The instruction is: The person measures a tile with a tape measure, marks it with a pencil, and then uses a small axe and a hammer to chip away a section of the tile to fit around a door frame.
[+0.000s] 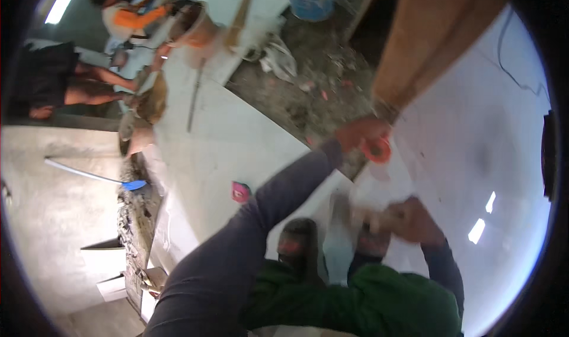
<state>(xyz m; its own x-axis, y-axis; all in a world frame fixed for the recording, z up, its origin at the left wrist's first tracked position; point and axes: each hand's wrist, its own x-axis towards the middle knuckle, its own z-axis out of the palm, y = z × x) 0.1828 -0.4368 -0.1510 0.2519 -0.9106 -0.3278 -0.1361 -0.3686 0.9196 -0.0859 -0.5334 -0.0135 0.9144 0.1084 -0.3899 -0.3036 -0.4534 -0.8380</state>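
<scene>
My left hand (357,132) reaches forward at the end of a grey sleeve, beside the lower corner of a brown board (430,35). Its fingers are closed at a red-orange ring-shaped thing (384,154), which looks like a roll of tape. Closer to my body, my right hand (412,220) is smeared by motion. Its fingers look pinched together, and what they hold is too blurred to name. A pale grey, flat strip (339,224) lies to the left of that hand, between my shoes (298,240).
A small pink packet (240,191) lies on the white floor sheet (231,124). Beyond are a thin rod (196,94), a blue bucket (309,4), an orange bucket (204,32) and a plastic bag (278,60). Two other people (131,18) work at far left. A cable (505,58) runs at right.
</scene>
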